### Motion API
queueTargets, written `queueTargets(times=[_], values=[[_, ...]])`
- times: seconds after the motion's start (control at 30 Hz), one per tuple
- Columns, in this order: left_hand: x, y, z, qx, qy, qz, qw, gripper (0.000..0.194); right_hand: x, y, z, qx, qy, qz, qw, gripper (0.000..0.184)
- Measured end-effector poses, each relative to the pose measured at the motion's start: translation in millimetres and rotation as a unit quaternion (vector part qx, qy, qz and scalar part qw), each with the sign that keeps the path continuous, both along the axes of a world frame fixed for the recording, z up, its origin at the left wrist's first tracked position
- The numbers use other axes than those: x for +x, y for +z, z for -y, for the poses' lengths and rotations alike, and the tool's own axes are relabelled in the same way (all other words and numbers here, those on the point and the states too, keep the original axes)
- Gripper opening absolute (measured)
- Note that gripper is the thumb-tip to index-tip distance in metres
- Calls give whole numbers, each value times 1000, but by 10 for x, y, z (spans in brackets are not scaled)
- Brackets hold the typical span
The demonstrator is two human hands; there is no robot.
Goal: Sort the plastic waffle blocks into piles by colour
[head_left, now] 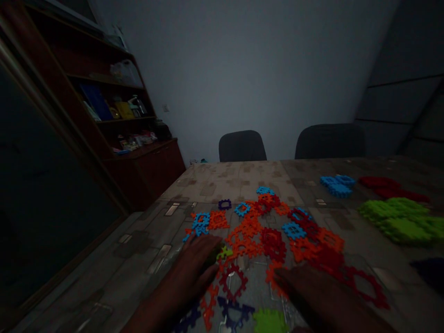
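My left hand (196, 263) is at the near middle of the table, thumb and fingers curled around a lime-green interlocking piece (225, 252) whose toothed end shows past the fingertips. To the right, my right hand (312, 291) lies low with its fingers stretched out, the tips at an orange interlocking piece (275, 277). Between the hands is a dark red square frame piece (233, 282). Nearer me lie a dark blue triangular piece (236, 314) and a green square piece (270, 321). Beyond the hands spreads a loose pile of orange interlocking pieces (246, 236), with red and light blue ones mixed in.
Sorted piles stand on the right: light blue pieces (338, 185), red pieces (391, 187) and green pieces (402, 219). Two dark chairs (243, 145) stand behind the patterned table (239, 175). A wooden shelf cabinet (152, 169) is at left. The room is dim.
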State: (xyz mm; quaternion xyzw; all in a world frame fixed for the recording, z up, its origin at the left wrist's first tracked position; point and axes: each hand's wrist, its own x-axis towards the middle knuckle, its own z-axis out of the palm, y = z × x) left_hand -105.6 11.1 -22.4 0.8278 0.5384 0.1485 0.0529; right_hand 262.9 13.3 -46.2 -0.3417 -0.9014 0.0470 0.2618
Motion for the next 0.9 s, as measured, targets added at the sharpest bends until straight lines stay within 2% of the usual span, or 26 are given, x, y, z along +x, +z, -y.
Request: queueTargets(times=[0.1,0.2,0.3,0.4,0.5,0.57,0.6,0.7,0.8,0.9], values=[[-30,-36,-15,14,-3,-1,1000,51,-246,-159,34,69,55,54,995,63],[-45,-30,-15,32,0,23,999,52,-393,-275,62,98,55,100,989,56],[31,42,45,62,-5,64,996,45,-453,-348,105,102,46,104,988,56],[232,125,160,71,-55,104,991,30,-397,-260,139,87,52,79,992,55],[516,107,262,106,-166,110,974,24,-198,-21,126,47,59,61,995,67],[718,8,298,163,-216,94,958,26,-35,123,68,-4,30,46,998,75],[816,-65,307,197,-219,85,952,27,32,174,20,-31,8,33,999,72],[1057,-324,298,305,-166,99,933,35,81,275,-177,-123,-40,-2,992,52],[1185,-588,259,317,-161,97,930,26,-129,403,-375,-205,-33,-1,978,34],[1230,-802,249,321,-169,105,926,22,-477,545,-506,-235,-1,34,971,25]])
